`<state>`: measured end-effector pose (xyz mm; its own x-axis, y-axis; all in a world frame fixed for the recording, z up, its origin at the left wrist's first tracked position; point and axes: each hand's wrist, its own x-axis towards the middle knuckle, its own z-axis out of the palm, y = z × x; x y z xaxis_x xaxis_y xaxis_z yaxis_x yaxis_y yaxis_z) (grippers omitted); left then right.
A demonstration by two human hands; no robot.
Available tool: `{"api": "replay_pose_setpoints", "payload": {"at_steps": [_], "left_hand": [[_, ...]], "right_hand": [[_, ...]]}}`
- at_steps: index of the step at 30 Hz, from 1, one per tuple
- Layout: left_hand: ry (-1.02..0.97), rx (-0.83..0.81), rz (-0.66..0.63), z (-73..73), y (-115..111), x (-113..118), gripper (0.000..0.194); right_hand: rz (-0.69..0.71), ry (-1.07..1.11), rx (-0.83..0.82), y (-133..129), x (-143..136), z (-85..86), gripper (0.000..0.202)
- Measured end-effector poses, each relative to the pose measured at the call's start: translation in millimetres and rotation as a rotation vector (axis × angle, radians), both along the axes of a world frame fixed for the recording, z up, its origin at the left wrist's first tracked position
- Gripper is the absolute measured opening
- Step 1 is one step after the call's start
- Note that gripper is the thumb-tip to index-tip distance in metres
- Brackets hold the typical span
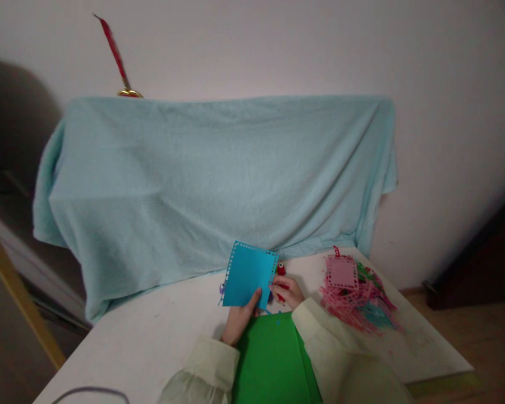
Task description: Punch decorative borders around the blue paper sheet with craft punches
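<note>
My left hand grips a blue square card at its lower edge, thumb on the front, and the card is tilted. Small punched holes run along the card's left, top and right edges. At the right edge, my right hand has its fingers pinched together; what is between them is too small to make out. Just behind that hand lies a small red object, partly hidden. Below the card, green sheets lie between my forearms.
On the white table's right side, a pink card with a holed border rests on a heap of pink, green and blue paper shreds. A light blue blanket drapes behind the table. A dark cord curves at the front left.
</note>
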<state>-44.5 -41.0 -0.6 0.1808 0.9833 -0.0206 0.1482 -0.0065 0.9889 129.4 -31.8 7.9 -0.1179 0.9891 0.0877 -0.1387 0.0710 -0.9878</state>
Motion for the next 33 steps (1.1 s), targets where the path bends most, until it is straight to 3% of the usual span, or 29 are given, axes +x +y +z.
{"api": "replay_pose_setpoints", "payload": {"at_steps": [20, 33], "left_hand": [[0.025, 0.033, 0.006, 0.2, -0.9, -3.3, 0.044], [0.016, 0.012, 0.02, -8.1, 2.4, -2.2, 0.044]], "right_hand": [[-0.013, 0.009, 0.009, 1.9, 3.4, -3.8, 0.024], [-0.006, 0.014, 0.021, 1.9, 4.7, -4.4, 0.016]]}}
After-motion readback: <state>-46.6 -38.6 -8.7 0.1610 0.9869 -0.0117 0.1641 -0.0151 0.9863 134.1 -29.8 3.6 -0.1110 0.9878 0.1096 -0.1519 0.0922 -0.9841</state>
